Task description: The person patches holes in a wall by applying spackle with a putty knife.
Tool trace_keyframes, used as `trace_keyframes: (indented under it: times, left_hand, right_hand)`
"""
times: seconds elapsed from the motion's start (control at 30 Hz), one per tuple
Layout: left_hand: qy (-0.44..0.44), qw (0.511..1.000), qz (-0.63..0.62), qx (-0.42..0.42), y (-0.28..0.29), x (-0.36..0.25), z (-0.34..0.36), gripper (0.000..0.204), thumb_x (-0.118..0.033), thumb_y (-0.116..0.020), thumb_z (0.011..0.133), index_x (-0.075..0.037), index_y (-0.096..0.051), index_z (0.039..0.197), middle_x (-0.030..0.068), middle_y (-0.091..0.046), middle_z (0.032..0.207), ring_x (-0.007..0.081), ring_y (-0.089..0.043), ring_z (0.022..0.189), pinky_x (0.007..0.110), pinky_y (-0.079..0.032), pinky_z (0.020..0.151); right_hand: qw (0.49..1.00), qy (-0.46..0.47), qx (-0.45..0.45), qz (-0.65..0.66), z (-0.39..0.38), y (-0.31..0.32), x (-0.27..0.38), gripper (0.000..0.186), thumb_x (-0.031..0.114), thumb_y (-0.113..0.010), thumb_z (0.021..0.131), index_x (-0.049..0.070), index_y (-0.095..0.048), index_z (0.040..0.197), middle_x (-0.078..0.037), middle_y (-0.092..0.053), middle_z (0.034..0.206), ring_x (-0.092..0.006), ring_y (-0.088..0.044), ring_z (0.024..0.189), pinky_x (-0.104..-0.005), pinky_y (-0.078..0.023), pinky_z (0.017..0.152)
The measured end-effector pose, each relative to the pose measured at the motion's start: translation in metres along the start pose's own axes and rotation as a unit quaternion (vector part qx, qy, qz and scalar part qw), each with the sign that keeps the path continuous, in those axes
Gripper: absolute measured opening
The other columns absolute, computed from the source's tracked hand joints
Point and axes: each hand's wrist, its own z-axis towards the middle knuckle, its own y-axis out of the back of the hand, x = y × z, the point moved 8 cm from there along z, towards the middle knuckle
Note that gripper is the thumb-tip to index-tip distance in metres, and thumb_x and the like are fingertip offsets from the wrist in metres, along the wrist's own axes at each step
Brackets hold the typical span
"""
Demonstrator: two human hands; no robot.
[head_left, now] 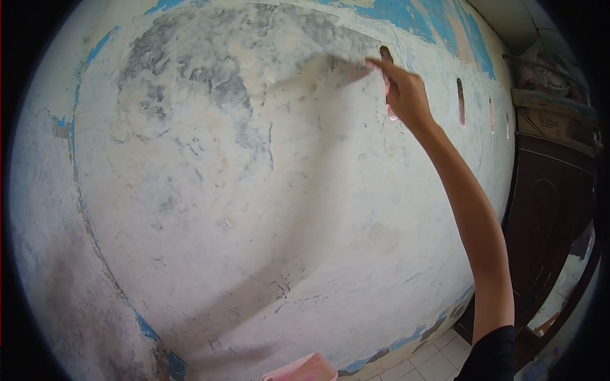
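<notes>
My right hand (407,94) is raised high against the patchy white plastered wall (356,184). Its index finger stretches to the left, with the tip at or close to the plaster. The other fingers are partly hidden behind the hand, and I make out no tool in them. Behind the hand runs a narrow upright slot (384,53) cut into the wall, dark at its top and pinkish at its lower end. My left hand is out of view.
Further slots (461,101) line the wall to the right. A pink plastic container (305,368) shows at the bottom edge. At the right stands a dark wooden cabinet (546,190) with a cardboard box (553,127) on top. Blue paint (394,19) peels above; floor tiles (435,365) lie below.
</notes>
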Motion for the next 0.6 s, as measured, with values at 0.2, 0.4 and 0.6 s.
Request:
trace_keyframes:
  times: [0.2, 0.4, 0.6]
  left_hand:
    - [0.025, 0.999, 0.027, -0.012, -0.057, -0.035, -0.023, 0.062, -0.042, -0.052, 0.104, -0.001, -0.041, 0.149, 0.0189, -0.056, 0.137, 0.0381, -0.06, 0.117, 0.054, -0.055, 0.094]
    - [0.045, 0.998, 0.004, -0.038, -0.081, -0.05, -0.018, 0.063, -0.045, -0.053, 0.103, -0.001, -0.044, 0.147, 0.0188, -0.059, 0.133, 0.038, -0.062, 0.113, 0.053, -0.056, 0.093]
    - [0.086, 0.995, -0.003, -0.058, -0.081, -0.032, -0.022, 0.065, -0.047, -0.054, 0.102, -0.001, -0.046, 0.146, 0.0188, -0.061, 0.13, 0.0379, -0.064, 0.11, 0.052, -0.057, 0.093]
  right_hand:
    - [0.983, 0.034, -0.179, -0.005, 0.036, -0.007, -0.051, 0.06, -0.013, -0.046, 0.082, 0.015, -0.069, 0.129, -0.014, -0.073, 0.116, -0.0339, -0.07, 0.103, -0.042, -0.056, 0.09]
    - [0.995, 0.059, 0.017, 0.072, -0.05, -0.056, 0.008, 0.063, -0.019, -0.048, 0.078, 0.013, -0.069, 0.129, -0.011, -0.069, 0.128, -0.0303, -0.065, 0.12, -0.0388, -0.053, 0.103]
    - [0.98, -0.024, 0.124, 0.153, -0.094, -0.003, 0.039, 0.057, -0.02, -0.047, 0.086, 0.009, -0.069, 0.13, -0.017, -0.07, 0.125, -0.0301, -0.065, 0.123, -0.0366, -0.051, 0.104]
